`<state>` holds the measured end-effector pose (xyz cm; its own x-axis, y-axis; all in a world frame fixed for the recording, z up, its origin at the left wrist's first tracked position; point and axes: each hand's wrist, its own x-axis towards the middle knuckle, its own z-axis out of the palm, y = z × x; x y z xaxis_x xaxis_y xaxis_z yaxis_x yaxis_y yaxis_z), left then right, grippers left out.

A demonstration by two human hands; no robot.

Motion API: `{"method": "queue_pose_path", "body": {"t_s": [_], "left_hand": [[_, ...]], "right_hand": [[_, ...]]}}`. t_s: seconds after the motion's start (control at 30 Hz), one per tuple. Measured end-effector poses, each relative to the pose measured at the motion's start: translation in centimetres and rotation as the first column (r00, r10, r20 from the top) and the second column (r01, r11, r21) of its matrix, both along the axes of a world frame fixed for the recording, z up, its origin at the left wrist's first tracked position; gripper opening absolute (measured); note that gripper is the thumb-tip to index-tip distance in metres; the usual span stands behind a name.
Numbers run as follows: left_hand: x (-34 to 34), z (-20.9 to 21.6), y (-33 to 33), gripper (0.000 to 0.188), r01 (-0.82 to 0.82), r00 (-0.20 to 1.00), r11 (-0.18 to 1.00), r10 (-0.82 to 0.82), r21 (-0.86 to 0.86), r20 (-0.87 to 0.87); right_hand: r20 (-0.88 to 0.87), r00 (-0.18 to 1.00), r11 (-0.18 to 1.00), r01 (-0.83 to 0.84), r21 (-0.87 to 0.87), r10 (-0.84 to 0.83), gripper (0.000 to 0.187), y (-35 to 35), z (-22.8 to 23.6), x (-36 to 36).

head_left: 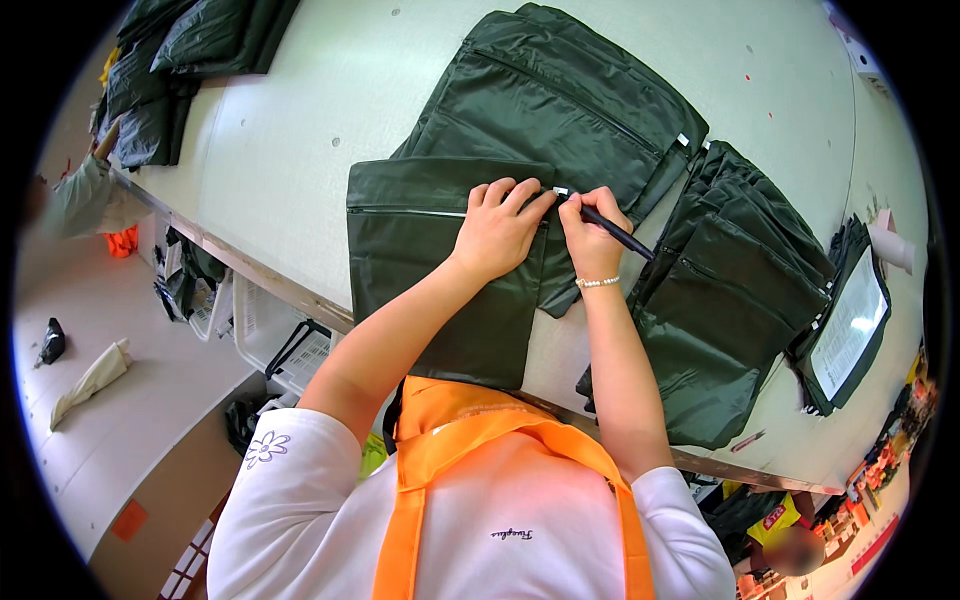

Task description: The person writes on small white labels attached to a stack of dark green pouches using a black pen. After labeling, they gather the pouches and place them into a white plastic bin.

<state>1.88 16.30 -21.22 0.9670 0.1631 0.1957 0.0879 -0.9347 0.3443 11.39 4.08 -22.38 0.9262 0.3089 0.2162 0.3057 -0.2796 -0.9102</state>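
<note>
A dark green fabric piece with a zipper [420, 265] lies before me on the table. My left hand [497, 228] rests on its upper part, fingers spread and pressing it down. At its right edge, beside my left fingertips, a small white label [561, 190] sticks out. My right hand [597, 232] is closed round a black pen [628, 240], whose tip end is by the label, though my fingers partly hide it. Behind lies a larger stack of green zippered pieces [560, 85]. Another stack of green pieces [735, 290] is right of my right hand.
Farther right is a dark bundle with a clear-covered sheet [850, 325]. Folded dark pieces [215, 35] are piled at the table's far left, near another person's sleeve [82, 205]. White baskets [270, 335] stand below the left table edge. A thin pen-like item [747, 441] lies near the front edge.
</note>
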Motion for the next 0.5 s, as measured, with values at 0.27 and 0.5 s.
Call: {"method": "queue_pose_path", "body": {"t_s": [0.27, 0.5], "left_hand": [[0.3, 0.4, -0.3, 0.036, -0.024, 0.999, 0.997, 0.025, -0.076, 0.020], [-0.6, -0.7, 0.8, 0.035, -0.076, 0.924, 0.838, 0.262, -0.540, 0.278]], "right_hand": [[-0.164, 0.985, 0.983, 0.079, 0.164, -0.051, 0.015, -0.8, -0.3, -0.3], [0.145, 0.970, 0.858, -0.098, -0.505, 0.195, 0.018, -0.6, 4.6, -7.0]]}}
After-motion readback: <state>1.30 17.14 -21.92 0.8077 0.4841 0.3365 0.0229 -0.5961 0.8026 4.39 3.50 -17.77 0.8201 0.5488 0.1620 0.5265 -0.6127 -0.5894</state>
